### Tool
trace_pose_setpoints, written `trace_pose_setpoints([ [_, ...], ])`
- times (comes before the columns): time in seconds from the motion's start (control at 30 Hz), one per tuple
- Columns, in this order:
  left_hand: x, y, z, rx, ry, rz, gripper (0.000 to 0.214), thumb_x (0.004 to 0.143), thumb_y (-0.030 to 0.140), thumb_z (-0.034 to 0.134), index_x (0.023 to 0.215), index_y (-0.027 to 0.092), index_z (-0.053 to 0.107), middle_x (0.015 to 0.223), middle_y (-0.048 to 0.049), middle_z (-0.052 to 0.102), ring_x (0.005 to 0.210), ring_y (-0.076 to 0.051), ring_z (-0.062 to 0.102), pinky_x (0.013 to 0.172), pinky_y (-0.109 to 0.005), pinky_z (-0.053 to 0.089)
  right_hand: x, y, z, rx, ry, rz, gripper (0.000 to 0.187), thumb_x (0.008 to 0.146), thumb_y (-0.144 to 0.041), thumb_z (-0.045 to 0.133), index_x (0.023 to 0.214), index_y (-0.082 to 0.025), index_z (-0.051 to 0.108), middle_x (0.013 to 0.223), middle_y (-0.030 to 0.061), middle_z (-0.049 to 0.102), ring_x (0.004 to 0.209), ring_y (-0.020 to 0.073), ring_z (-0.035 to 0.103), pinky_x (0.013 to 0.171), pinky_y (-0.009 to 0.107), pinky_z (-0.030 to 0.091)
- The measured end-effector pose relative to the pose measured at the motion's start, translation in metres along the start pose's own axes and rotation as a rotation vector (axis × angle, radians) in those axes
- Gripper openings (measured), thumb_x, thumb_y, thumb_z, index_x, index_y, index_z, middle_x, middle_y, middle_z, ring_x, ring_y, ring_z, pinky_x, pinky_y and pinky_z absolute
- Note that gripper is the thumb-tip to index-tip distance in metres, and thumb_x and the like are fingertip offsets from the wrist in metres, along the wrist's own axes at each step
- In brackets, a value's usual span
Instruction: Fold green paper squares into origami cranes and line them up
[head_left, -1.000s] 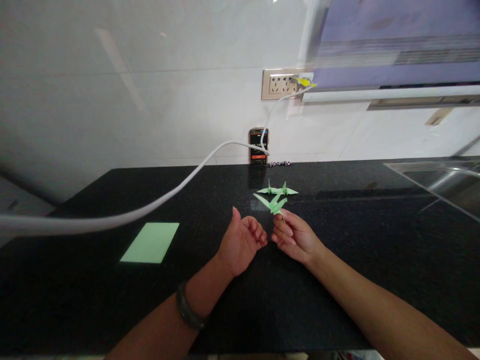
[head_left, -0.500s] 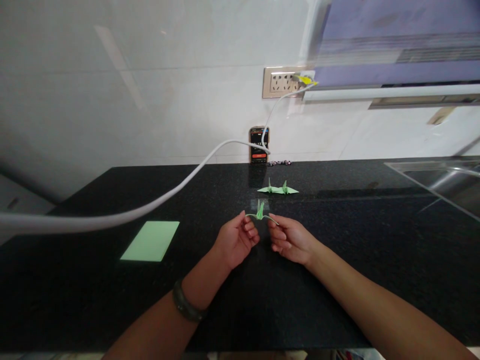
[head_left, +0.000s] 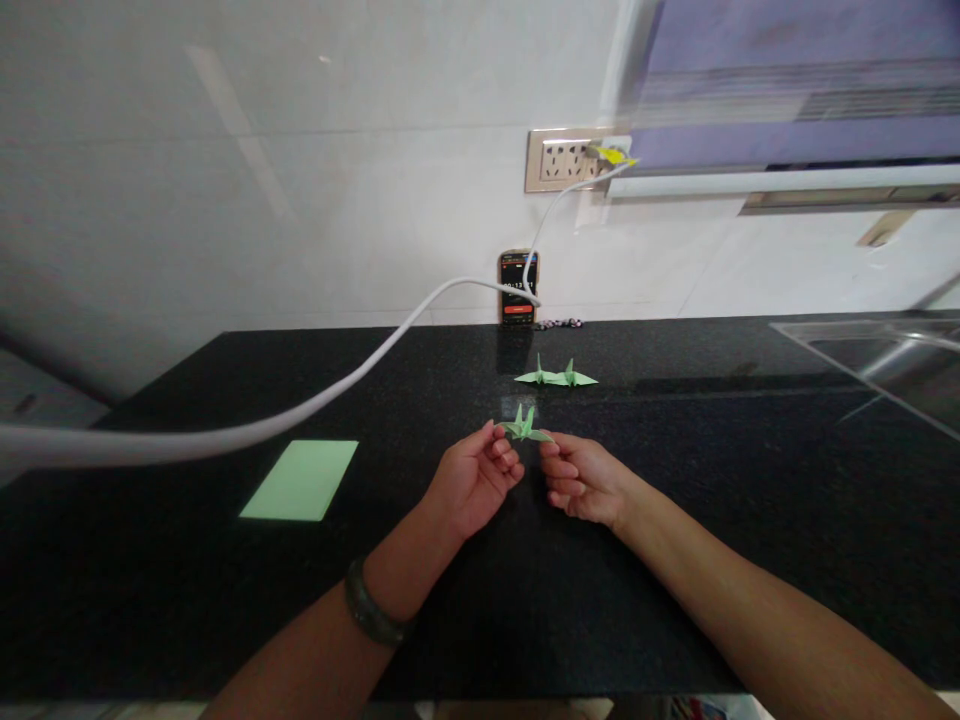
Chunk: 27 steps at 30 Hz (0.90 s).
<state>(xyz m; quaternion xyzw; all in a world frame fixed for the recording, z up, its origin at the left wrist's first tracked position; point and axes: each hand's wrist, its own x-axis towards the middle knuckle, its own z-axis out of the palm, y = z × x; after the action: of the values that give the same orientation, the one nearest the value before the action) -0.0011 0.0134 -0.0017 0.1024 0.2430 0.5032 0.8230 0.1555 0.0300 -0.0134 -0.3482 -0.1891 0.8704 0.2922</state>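
Between my two hands is a light green paper crane (head_left: pixel 525 427), its two narrow points standing up and its wings spread sideways. My left hand (head_left: pixel 478 475) pinches the left wing between thumb and fingers, the other fingers curled. The right wing is pinched by my right hand (head_left: pixel 581 480) in the same way. Just beyond, two more green paper cranes (head_left: pixel 556 377) stand side by side on the black countertop (head_left: pixel 420 400), wingtips meeting. A stack of green paper (head_left: pixel 301 481) lies flat to the left of my left hand.
A phone (head_left: pixel 517 287) showing a timer leans on the tiled wall, with a beaded strap (head_left: pixel 561 324) beside it. Its white cable (head_left: pixel 360 372) arcs over the counter at left and up to the wall socket (head_left: pixel 566 160). A sink (head_left: pixel 885 360) is at far right.
The crane's wings were bowed downward and its two points close together; now the wings look flatter and the points stand further apart. Both hands still pinch the wings.
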Motion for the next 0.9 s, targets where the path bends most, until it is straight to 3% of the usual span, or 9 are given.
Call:
trace_pose_setpoints([
  [0.9,0.0012,-0.0014,-0.0012,0.033,-0.047,0.032,0.015,0.082,0.019,0.043,0.073,0.012,0.053,0.053,0.0023,0.048,0.05,-0.007,0.047,0.058,-0.024,0.039,-0.0019,-0.0015,0.0026,-0.005,0.067,-0.06,0.031,0.088,-0.032,0.031,0.06,-0.019,0.037,0.031,-0.0096,0.034,0.023,0.005,0.025,0.037,0.02,0.038],
])
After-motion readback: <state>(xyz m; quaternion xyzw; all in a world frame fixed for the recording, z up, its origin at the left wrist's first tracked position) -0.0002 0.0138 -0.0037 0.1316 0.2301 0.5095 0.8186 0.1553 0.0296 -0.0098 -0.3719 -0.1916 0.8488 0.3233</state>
